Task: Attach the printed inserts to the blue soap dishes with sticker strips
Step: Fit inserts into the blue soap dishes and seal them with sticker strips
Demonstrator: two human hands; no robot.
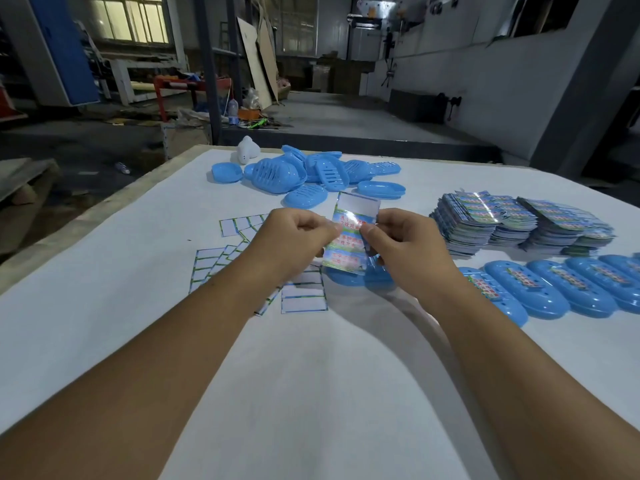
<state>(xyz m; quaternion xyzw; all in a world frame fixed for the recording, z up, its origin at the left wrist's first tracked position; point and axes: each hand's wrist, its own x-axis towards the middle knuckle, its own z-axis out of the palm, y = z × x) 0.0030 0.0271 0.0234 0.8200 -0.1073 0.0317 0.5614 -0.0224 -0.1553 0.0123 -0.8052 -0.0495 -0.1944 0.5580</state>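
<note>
Both hands hold one glossy sticker sheet (349, 233) upright over the table's middle. My left hand (294, 240) pinches its left edge, and my right hand (405, 244) pinches its right side with the thumb on the print. A blue soap dish (353, 277) lies on the table right under the sheet, partly hidden by my right hand. Used white backing sheets (304, 301) with green-blue borders lie spread to the left. A row of blue soap dishes with inserts (550, 289) stands at the right.
A heap of bare blue soap dish parts (298, 173) lies at the far middle, beside a white object (246, 152). Stacks of printed inserts (519, 223) sit at the right. The white-covered table (104, 306) ends at left; a workshop floor lies beyond.
</note>
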